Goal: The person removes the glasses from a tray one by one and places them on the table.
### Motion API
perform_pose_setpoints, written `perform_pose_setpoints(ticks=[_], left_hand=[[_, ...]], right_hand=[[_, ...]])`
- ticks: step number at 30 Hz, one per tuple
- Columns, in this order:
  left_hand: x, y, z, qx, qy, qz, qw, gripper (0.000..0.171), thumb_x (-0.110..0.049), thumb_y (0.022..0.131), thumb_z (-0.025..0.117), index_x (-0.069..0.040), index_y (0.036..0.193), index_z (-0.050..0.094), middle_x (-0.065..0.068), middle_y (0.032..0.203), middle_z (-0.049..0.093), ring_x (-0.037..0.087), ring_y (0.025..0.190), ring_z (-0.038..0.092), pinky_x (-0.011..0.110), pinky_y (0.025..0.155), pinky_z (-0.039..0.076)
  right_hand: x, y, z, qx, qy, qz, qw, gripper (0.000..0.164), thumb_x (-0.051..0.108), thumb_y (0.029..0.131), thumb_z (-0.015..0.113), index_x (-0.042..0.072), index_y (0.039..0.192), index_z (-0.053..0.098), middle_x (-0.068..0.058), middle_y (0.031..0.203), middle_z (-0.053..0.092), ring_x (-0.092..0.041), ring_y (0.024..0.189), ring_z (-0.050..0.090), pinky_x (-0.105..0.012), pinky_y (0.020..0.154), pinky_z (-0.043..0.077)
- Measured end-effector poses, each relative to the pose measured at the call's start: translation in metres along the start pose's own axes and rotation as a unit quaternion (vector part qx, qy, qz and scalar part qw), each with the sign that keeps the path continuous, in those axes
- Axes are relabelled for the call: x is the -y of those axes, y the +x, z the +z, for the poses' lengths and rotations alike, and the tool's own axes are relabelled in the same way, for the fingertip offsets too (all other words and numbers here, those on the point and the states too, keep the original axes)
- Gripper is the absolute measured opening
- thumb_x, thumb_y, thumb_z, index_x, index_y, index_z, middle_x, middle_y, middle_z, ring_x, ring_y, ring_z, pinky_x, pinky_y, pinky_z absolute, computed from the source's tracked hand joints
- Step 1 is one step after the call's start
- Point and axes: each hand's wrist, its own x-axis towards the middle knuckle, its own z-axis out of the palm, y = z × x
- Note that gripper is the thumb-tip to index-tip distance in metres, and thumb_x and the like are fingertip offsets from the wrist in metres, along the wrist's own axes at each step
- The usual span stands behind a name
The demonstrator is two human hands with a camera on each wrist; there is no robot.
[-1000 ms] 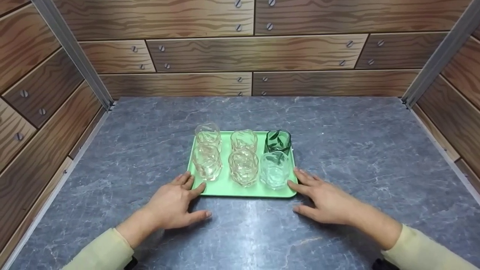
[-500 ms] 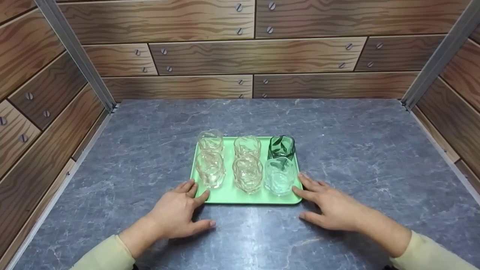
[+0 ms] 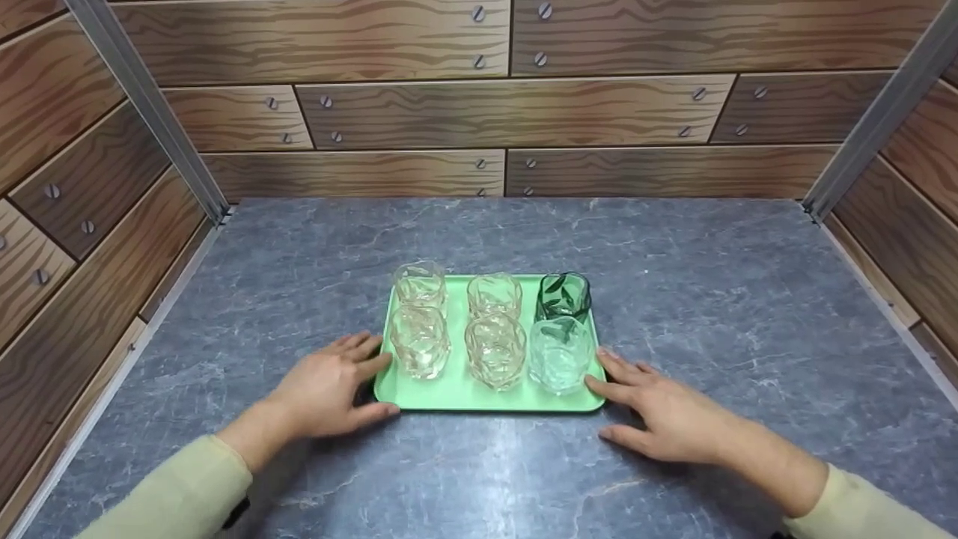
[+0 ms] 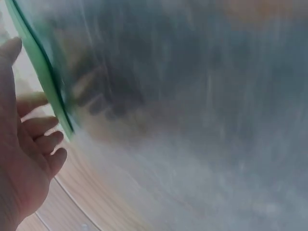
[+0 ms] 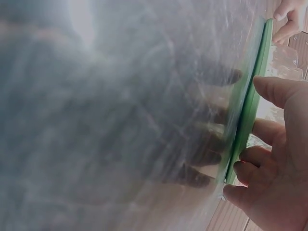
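A green tray (image 3: 449,395) lies flat on the tabletop, bearing two rows of faceted drinking glasses. At the back right stands a dark green glass (image 3: 563,297), with a pale aqua glass (image 3: 560,358) in front of it. The others, such as the front middle glass (image 3: 496,353), are clear. My left hand (image 3: 322,389) is at the tray's left edge, fingers extended, thumb by the front corner. On the right side, my right hand (image 3: 666,412) touches the rim near the front corner with extended fingertips. Both wrist views show fingers beside the green rim (image 4: 45,72).
A grey marbled tabletop (image 3: 711,284) surrounds the tray. Wood-patterned panels (image 3: 509,112) wall in the back and both sides, with metal posts (image 3: 150,112) at the corners.
The tray with its glasses has slid slightly toward me and to the right. My left hand has shifted left and forward, its index finger leaving the tray's front corner. The right hand stays at the rim.
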Motion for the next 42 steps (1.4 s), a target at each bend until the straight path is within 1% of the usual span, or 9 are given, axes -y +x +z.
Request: perform_pose_setpoints(ticks=[6,14,17,20,24,29,33,36,42], left_hand=[[0.012,0.012,-0.001,0.045,-0.028,-0.001,0.9986,0.095,-0.08,0.093,0.059,-0.009,0.157,0.054,0.015,0.167,0.04,0.042,0.154,0.034,0.06,0.116,0.041],[0.011,0.016,-0.001,0.068,-0.034,-0.003,0.9971,0.1,-0.081,0.093,0.056,-0.007,0.159,0.05,0.014,0.168,0.037,0.038,0.156,0.032,0.059,0.116,0.042],[0.01,0.018,-0.002,0.073,-0.034,-0.003,0.9968,0.1,-0.081,0.093,0.055,-0.006,0.159,0.049,0.014,0.168,0.037,0.038,0.156,0.032,0.058,0.116,0.042],[0.009,0.018,-0.002,0.074,-0.031,0.001,0.9968,0.101,-0.082,0.094,0.055,-0.005,0.159,0.049,0.016,0.167,0.038,0.039,0.155,0.033,0.058,0.116,0.042],[0.011,0.015,-0.004,0.077,-0.027,0.001,0.9967,0.102,-0.082,0.093,0.054,-0.004,0.158,0.049,0.018,0.166,0.039,0.04,0.154,0.036,0.059,0.115,0.043],[0.013,0.009,-0.006,0.073,-0.028,-0.003,0.9969,0.103,-0.083,0.093,0.054,-0.002,0.157,0.05,0.019,0.165,0.04,0.041,0.153,0.038,0.059,0.113,0.044],[0.013,0.009,-0.005,0.068,-0.029,-0.001,0.9973,0.103,-0.083,0.093,0.053,-0.002,0.157,0.05,0.019,0.165,0.04,0.041,0.153,0.038,0.06,0.113,0.045],[0.013,0.01,-0.004,0.067,-0.029,-0.001,0.9973,0.104,-0.083,0.093,0.053,-0.001,0.157,0.05,0.02,0.165,0.04,0.042,0.152,0.038,0.06,0.112,0.045],[0.013,0.014,-0.004,0.067,-0.031,0.003,0.9973,0.103,-0.082,0.094,0.053,-0.001,0.157,0.05,0.021,0.164,0.041,0.042,0.151,0.04,0.06,0.112,0.045]], right_hand=[[-0.001,-0.004,0.001,0.001,0.007,0.01,1.0,0.07,0.053,0.103,0.065,0.013,0.158,0.052,-0.021,0.17,0.028,-0.043,0.154,0.033,-0.066,0.12,0.029],[-0.005,-0.006,-0.004,0.016,0.042,0.024,0.999,0.068,0.058,0.103,0.061,0.015,0.156,0.056,-0.017,0.171,0.029,-0.047,0.154,0.03,-0.069,0.119,0.027],[-0.01,-0.006,-0.011,-0.003,0.062,0.024,0.998,0.067,0.056,0.103,0.063,0.013,0.154,0.058,-0.017,0.168,0.035,-0.048,0.151,0.035,-0.069,0.118,0.029],[-0.016,-0.005,-0.018,-0.055,0.082,0.016,0.995,0.066,0.049,0.101,0.07,0.008,0.152,0.059,-0.017,0.161,0.047,-0.045,0.146,0.046,-0.065,0.116,0.036],[-0.016,0.006,-0.02,-0.132,0.139,0.019,0.981,0.065,0.038,0.096,0.081,0.006,0.149,0.061,-0.011,0.149,0.063,-0.036,0.134,0.061,-0.057,0.111,0.047],[-0.006,0.027,-0.015,-0.18,0.271,0.056,0.944,0.067,0.029,0.089,0.089,0.006,0.146,0.062,-0.009,0.139,0.069,-0.03,0.126,0.066,-0.048,0.107,0.052],[0.003,0.041,-0.01,-0.199,0.322,0.084,0.922,0.075,0.024,0.083,0.094,0.008,0.148,0.059,-0.011,0.135,0.069,-0.031,0.123,0.066,-0.049,0.105,0.054],[0.008,0.048,-0.008,-0.199,0.324,0.104,0.919,0.08,0.025,0.082,0.094,0.01,0.151,0.057,-0.013,0.137,0.067,-0.032,0.125,0.064,-0.052,0.104,0.053],[0.014,0.053,-0.003,-0.203,0.29,0.13,0.926,0.09,0.032,0.079,0.097,0.012,0.155,0.053,-0.012,0.137,0.067,-0.03,0.12,0.064,-0.053,0.1,0.054]])
